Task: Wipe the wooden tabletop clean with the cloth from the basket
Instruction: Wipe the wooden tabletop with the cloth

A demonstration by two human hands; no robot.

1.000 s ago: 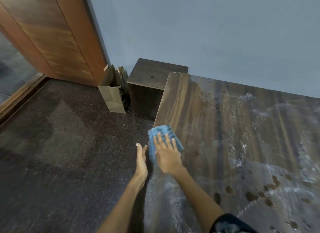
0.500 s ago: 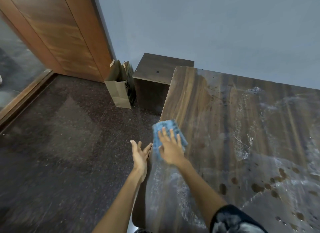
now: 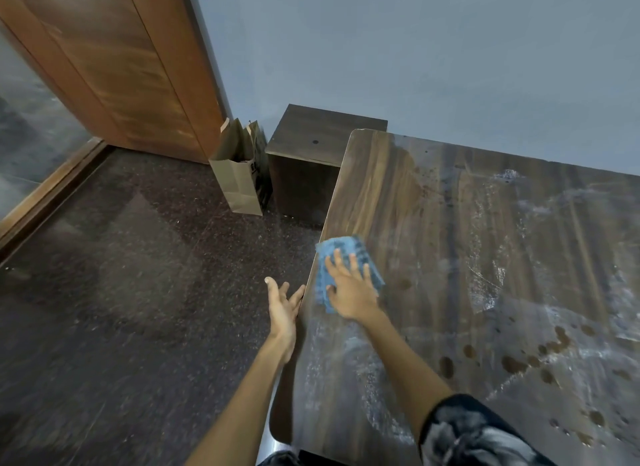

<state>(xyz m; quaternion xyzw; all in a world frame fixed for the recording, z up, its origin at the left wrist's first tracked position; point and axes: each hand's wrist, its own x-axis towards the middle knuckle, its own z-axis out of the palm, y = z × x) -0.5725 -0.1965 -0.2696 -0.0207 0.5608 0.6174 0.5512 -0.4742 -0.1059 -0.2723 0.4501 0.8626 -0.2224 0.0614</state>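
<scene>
Right hand (image 3: pixel 351 289) flat, fingers spread straight, pressing blue cloth (image 3: pixel 346 268) onto wooden tabletop (image 3: pixel 450 257) at its left edge. Left hand (image 3: pixel 284 306) open, fingers relaxed, held just off that same edge, holding nothing; contact with edge unclear. Cloth partly hidden under palm. Tabletop cut off at right, streaked white, brown spots.

Right hand (image 3: pixel 349 289) presses blue cloth (image 3: pixel 346 254) flat on tabletop (image 3: pixel 450 257) edge.

Streaked wooden tabletop (image 3: pixel 433 223) carries a blue cloth (image 3: pixel 346 257) and dark, perhaps wet, spots (image 3: pixel 512 363).
</scene>
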